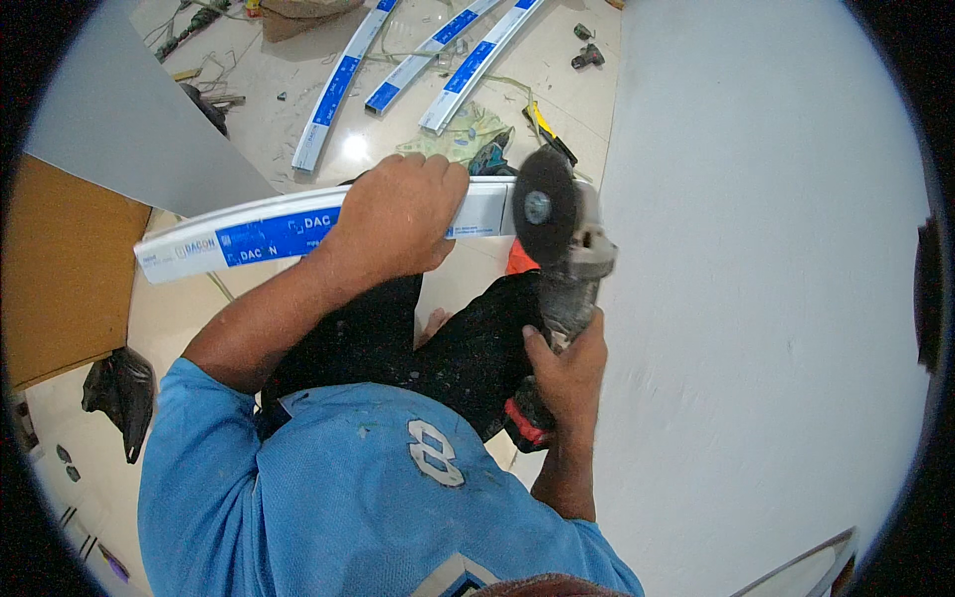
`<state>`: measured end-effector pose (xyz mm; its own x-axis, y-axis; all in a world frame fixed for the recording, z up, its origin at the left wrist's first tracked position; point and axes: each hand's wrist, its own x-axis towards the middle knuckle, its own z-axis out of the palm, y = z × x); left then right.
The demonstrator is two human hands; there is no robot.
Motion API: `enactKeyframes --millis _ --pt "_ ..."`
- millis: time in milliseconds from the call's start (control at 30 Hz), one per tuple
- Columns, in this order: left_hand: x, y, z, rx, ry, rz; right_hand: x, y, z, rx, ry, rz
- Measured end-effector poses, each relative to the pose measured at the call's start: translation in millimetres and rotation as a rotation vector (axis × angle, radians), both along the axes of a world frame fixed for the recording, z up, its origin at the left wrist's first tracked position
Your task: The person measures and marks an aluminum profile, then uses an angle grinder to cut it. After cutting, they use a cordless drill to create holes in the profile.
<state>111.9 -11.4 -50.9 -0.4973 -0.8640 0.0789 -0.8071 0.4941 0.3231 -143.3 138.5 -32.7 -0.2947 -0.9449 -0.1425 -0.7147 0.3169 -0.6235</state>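
My left hand (403,214) is closed over a long white profile with blue printed film (269,231), which lies crosswise in front of me above my knees. A dark line crosses the profile to the right of that hand. In my right hand (574,373) is a cordless angle grinder (569,298), gripped around its body, with a red and black battery at the lower end. Its dark cutting disc (545,206) faces me and covers part of the profile's right end. Whether disc and profile touch, I cannot tell.
Several similar profiles (343,95) lie on the tiled floor ahead. A patterned cloth (460,134), a teal tool (492,154) and a yellow-black tool (547,129) are just beyond my work. A white wall (756,298) rises close on my right. A black bag (121,398) sits at the left.
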Motion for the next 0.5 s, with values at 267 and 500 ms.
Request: enactKeyframes --millis 267,500 --pt "4.2 33.5 14.8 -0.244 0.008 -0.062 -22.5 26.6 26.2 -0.024 -0.078 -0.107" --pt "5.9 24.0 2.8 -0.078 -0.024 -0.042 -24.0 46.2 2.6 0.014 -0.139 -0.064"
